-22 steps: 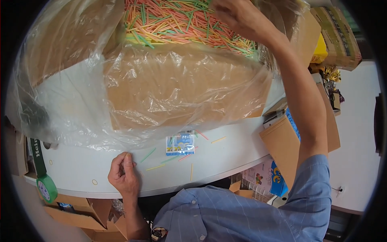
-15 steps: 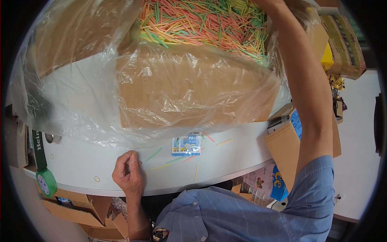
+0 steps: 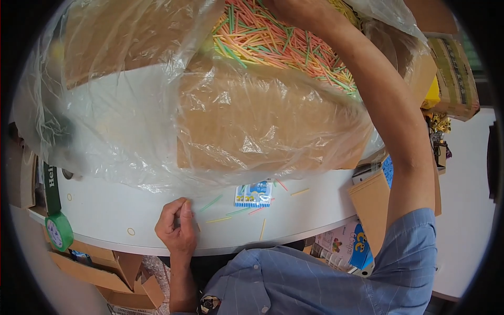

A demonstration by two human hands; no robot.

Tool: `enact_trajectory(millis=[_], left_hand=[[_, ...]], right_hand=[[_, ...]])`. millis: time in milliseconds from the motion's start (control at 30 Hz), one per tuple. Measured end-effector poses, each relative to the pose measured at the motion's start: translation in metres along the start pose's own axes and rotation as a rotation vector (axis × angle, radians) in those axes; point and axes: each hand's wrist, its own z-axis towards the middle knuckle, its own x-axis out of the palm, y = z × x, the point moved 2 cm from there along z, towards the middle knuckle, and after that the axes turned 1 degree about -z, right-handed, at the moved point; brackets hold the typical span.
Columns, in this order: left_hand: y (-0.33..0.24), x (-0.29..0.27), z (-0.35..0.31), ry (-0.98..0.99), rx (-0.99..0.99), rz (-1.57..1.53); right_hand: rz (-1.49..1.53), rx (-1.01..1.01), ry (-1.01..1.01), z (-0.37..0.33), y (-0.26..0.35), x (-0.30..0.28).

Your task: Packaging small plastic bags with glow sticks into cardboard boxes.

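Observation:
A heap of thin pink, yellow and green sticks (image 3: 283,44) fills an open cardboard box (image 3: 262,126) lined with clear plastic (image 3: 121,121). My right hand (image 3: 291,9) reaches over the heap at the top edge of the picture; its fingers are hidden, so any hold is unclear. Near the front of the white table (image 3: 157,239), my left hand (image 3: 177,227) is closed, thumb pressed against the curled fingers. What sits in that pinch, if anything, is too small to make out. To its right lie several loose sticks (image 3: 219,220) around a small blue-and-white packet (image 3: 253,194).
A green tape roll (image 3: 59,231) stands at the table's left edge, by a dark green box (image 3: 52,191). Two thin rings (image 3: 130,231) lie near it. At right are an open carton (image 3: 370,202) and a patterned box (image 3: 452,79). Cardboard cartons (image 3: 105,270) sit below, left.
My right hand has moved left and nearer over the stick heap. The view has shifted slightly, moving the box and table rightward. My left hand keeps its closed pose.

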Motion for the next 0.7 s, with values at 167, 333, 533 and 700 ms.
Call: enact_trajectory(millis=[167,333,533,700], left_hand=[[0.002,0.003,0.003,-0.021,0.025,-0.019],[-0.001,-0.001,0.001,-0.017,0.032,-0.002],[0.001,0.000,0.000,-0.038,-0.005,-0.014],[-0.002,0.003,0.003,-0.013,-0.029,-0.057]], right_hand=[[0.304,0.176,-0.252,0.009,0.000,0.018],[0.195,0.465,0.290,0.032,0.004,0.013],[0.465,0.212,-0.117,0.004,-0.005,0.018],[0.764,0.396,-0.133,-0.037,-0.034,0.005]])
